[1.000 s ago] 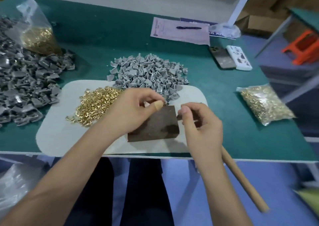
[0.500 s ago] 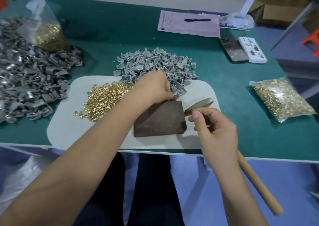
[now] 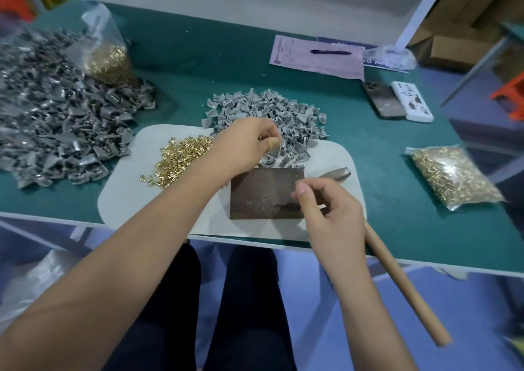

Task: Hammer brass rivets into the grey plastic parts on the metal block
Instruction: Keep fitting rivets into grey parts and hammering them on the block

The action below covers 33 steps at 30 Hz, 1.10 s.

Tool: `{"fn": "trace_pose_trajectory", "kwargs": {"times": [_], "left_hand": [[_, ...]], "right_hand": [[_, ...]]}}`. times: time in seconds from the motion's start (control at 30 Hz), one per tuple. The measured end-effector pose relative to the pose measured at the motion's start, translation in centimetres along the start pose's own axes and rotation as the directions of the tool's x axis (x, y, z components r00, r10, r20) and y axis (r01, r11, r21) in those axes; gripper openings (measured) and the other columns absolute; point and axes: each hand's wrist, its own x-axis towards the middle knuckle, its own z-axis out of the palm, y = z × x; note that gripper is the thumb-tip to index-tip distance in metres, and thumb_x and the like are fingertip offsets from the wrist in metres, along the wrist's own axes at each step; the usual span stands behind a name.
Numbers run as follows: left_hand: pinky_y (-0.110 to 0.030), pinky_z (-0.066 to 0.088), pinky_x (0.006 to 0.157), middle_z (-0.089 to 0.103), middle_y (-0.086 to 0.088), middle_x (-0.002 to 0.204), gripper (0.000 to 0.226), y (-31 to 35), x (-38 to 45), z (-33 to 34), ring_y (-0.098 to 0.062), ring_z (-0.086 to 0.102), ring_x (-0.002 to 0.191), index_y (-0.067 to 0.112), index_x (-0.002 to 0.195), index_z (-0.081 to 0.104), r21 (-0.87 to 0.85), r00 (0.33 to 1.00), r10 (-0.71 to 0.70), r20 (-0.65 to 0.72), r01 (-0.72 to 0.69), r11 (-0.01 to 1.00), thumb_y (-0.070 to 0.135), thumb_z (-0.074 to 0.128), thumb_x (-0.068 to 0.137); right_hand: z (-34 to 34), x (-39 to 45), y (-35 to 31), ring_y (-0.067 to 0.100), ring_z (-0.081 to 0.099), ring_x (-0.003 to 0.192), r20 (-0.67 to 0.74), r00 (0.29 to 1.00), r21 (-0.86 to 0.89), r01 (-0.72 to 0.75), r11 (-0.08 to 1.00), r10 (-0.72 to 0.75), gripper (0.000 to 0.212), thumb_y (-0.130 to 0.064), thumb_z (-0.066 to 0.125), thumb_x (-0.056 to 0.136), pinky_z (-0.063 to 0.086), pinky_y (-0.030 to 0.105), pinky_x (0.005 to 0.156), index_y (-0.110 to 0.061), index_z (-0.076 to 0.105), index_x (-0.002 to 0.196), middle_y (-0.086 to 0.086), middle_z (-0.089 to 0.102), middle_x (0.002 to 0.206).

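The left hand (image 3: 243, 146) has lifted off the near edge of the loose grey parts and now comes up with one grey plastic part (image 3: 274, 150) pinched between thumb and fingers, hanging just beyond the far edge of the metal block (image 3: 266, 193); the right hand (image 3: 329, 211) has barely shifted. Sweeping from the left, taking the block as our marker: far to its left sprawls a big heap of darker grey pieces (image 3: 56, 132) on the green desk (image 3: 397, 172), with a clear bag of brass bits (image 3: 109, 58) standing behind that heap. Closer in, just left of the block, a loose pile of brass rivets (image 3: 181, 158) sits on the pale mat (image 3: 127, 200) that carries the block itself. Straight behind the block lies the pile of light grey parts (image 3: 269, 115), its near edge spilling onto the mat. At the block's right edge, the right hand's grip is curled round the hammer (image 3: 397, 280), thumb and forefinger drawn close together over the block's near right corner; whether they pinch a rivet, too small to tell. The hammer's metal head pokes out behind the hand, the wooden handle trails off past the desk edge. Well right of the block lies a sealed bag of rivets (image 3: 453, 177); far behind and to the right, a paper sheet (image 3: 314, 58) and two phones (image 3: 397, 104).
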Motion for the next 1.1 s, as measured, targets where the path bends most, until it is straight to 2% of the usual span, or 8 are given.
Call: {"fn": "trace_pose_trajectory", "kwargs": {"times": [0.17, 0.27, 0.37, 0.43, 0.57, 0.7, 0.93, 1.1], "left_hand": [[-0.033, 0.052, 0.076, 0.068, 0.010, 0.102, 0.009, -0.5, -0.5, -0.1, -0.012, 0.063, 0.085, 0.033, 0.100, 0.065, 0.006, 0.999, 0.010, -0.046, -0.010, 1.000, 0.031, 0.056, 0.100], [-0.034, 0.052, 0.075, 0.067, 0.013, 0.096, 0.009, -0.2, -2.1, -0.8, -0.012, 0.062, 0.081, 0.033, 0.101, 0.060, -0.047, 0.994, 0.020, -0.104, -0.025, 0.999, 0.032, 0.052, 0.102], [-0.030, 0.037, 0.056, 0.062, 0.013, 0.076, 0.010, 0.2, -4.8, -0.7, -0.012, 0.056, 0.066, 0.033, 0.097, 0.051, 0.186, 0.968, 0.043, -0.248, 0.004, 0.983, 0.033, 0.044, 0.104], [-0.027, 0.025, 0.050, 0.060, 0.012, 0.079, 0.007, 0.5, -6.9, 0.3, -0.014, 0.052, 0.070, 0.029, 0.099, 0.050, 0.315, 0.945, 0.087, -0.316, 0.018, 0.949, 0.030, 0.045, 0.104], [-0.029, 0.035, 0.062, 0.062, 0.005, 0.106, 0.017, 0.2, -9.6, 2.1, -0.018, 0.053, 0.097, 0.023, 0.110, 0.049, 0.343, 0.940, 0.147, -0.307, -0.035, 0.939, 0.015, 0.058, 0.098], [-0.031, 0.040, 0.058, 0.063, 0.005, 0.095, 0.022, -0.1, -11.2, 2.2, -0.019, 0.055, 0.091, 0.023, 0.103, 0.054, 0.320, 0.919, 0.243, -0.310, -0.140, 0.937, 0.013, 0.069, 0.091], [-0.037, 0.052, 0.069, 0.069, 0.005, 0.097, 0.014, -1.9, -12.5, 3.0, -0.016, 0.063, 0.089, 0.017, 0.100, 0.067, 0.140, 0.890, 0.280, -0.359, -0.245, 0.959, 0.013, 0.072, 0.088], [-0.032, 0.046, 0.071, 0.066, 0.007, 0.097, 0.012, -2.1, -12.6, 3.3, -0.016, 0.061, 0.088, 0.019, 0.099, 0.061, 0.126, 0.893, 0.307, -0.329, -0.281, 0.951, 0.018, 0.070, 0.090]], "right_hand": [[0.0, -0.6, -0.3, 0.012, 0.068, 0.081, -0.005, 1.000, 0.009, 0.008, 1.000, -0.008, 0.016, -0.019, 0.065, 0.099, 0.048, 0.015, 0.068, -0.030, 0.071, 0.090, -0.012, 0.073, 0.085], [0.1, -0.8, -0.5, 0.010, 0.067, 0.079, -0.011, 1.000, 0.015, 0.013, 1.000, -0.012, 0.017, -0.017, 0.065, 0.098, 0.048, 0.015, 0.067, -0.031, 0.071, 0.090, -0.013, 0.072, 0.085], [0.1, -1.0, -0.4, 0.008, 0.065, 0.077, -0.016, 0.999, 0.027, 0.029, 0.999, -0.029, 0.017, -0.015, 0.067, 0.097, 0.046, 0.012, 0.067, -0.030, 0.073, 0.091, -0.013, 0.071, 0.084], [0.3, -0.9, -0.4, 0.005, 0.064, 0.076, -0.028, 0.999, 0.030, 0.027, 0.999, -0.026, 0.017, -0.014, 0.070, 0.096, 0.044, 0.009, 0.067, -0.030, 0.075, 0.092, -0.018, 0.070, 0.084], [1.1, -0.8, -0.2, -0.001, 0.064, 0.078, -0.023, 1.000, 0.028, 0.002, 1.000, -0.002, 0.021, -0.014, 0.071, 0.095, 0.044, 0.008, 0.069, -0.034, 0.075, 0.091, -0.025, 0.071, 0.086], [1.2, -0.8, -0.1, -0.002, 0.066, 0.082, -0.002, 1.000, 0.028, 0.020, 0.999, -0.020, 0.024, -0.010, 0.070, 0.095, 0.045, 0.007, 0.071, -0.033, 0.074, 0.090, -0.022, 0.073, 0.086], [1.3, -0.9, 0.2, 0.004, 0.067, 0.082, -0.016, 1.000, 0.041, 0.009, 0.999, -0.008, 0.017, -0.010, 0.070, 0.095, 0.046, 0.010, 0.071, -0.025, 0.076, 0.091, -0.014, 0.074, 0.086], [1.1, -1.2, 0.3, 0.006, 0.067, 0.083, -0.018, 1.000, 0.028, 0.008, 1.000, -0.007, 0.020, -0.012, 0.071, 0.095, 0.048, 0.012, 0.071, -0.032, 0.075, 0.092, -0.016, 0.074, 0.087]]}}
